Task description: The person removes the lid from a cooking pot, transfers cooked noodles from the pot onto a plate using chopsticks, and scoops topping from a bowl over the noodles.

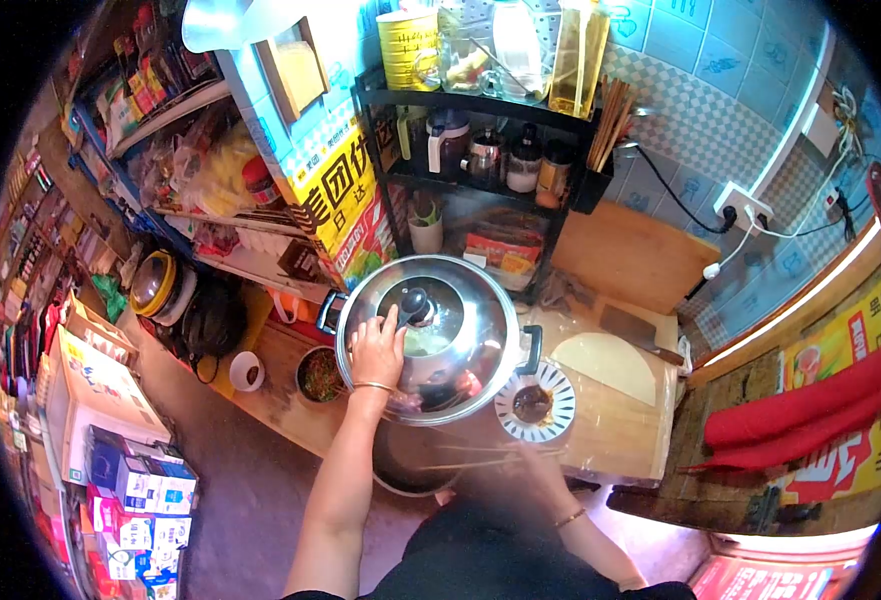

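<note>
My left hand [375,352] lies on the domed glass-and-metal lid [470,330] of a large pot, fingers stretched out just left of its black knob [416,306]. The pot has black side handles [531,350]. My right hand [538,475] is low in view and smeared by motion. Thin sticks that look like chopsticks [470,463] run left from it, over a dark round pan [392,475] partly hidden by my arm and body. Above my right hand sits a striped plate [562,405] with dark sauce in the middle. Right of that is a pale round sheet of dough [610,366].
A bowl of chopped greens and red bits [320,375] and a white cup [247,371] stand left of the pot. Behind it rises a black rack [480,100] with jars and bottles. A wooden board [625,255] leans at the wall. Red cloth [800,410] hangs at right.
</note>
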Action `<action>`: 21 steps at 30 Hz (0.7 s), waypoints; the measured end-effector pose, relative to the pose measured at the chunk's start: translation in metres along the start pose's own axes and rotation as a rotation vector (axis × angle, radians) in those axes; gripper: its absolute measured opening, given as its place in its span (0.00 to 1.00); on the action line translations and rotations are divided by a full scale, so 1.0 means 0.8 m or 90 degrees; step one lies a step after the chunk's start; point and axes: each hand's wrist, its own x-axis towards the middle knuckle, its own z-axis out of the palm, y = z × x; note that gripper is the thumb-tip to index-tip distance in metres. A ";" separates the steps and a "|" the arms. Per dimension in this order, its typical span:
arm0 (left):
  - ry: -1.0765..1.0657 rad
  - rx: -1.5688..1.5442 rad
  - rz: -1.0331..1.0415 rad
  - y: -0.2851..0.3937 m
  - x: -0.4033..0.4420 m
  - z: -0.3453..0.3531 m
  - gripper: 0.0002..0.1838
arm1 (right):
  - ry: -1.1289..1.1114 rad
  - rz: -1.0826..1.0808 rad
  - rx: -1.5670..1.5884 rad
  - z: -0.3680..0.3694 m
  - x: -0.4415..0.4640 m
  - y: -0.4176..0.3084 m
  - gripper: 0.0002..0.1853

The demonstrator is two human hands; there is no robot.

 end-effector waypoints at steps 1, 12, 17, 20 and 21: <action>0.000 0.000 0.000 0.000 0.000 0.000 0.22 | 0.000 0.000 0.000 0.000 -0.001 -0.001 0.16; 0.003 0.002 -0.005 0.004 0.001 -0.004 0.22 | -0.009 0.009 0.001 -0.002 0.001 -0.002 0.16; 0.029 0.011 0.011 0.003 -0.001 -0.001 0.23 | 0.030 -0.042 -0.064 0.061 -0.076 -0.088 0.16; 0.022 0.023 0.006 0.004 0.000 -0.002 0.23 | 0.039 -0.060 -0.108 0.061 -0.074 -0.087 0.16; 0.017 0.028 0.008 0.004 0.000 -0.002 0.24 | 0.034 -0.044 -0.079 0.044 -0.053 -0.062 0.16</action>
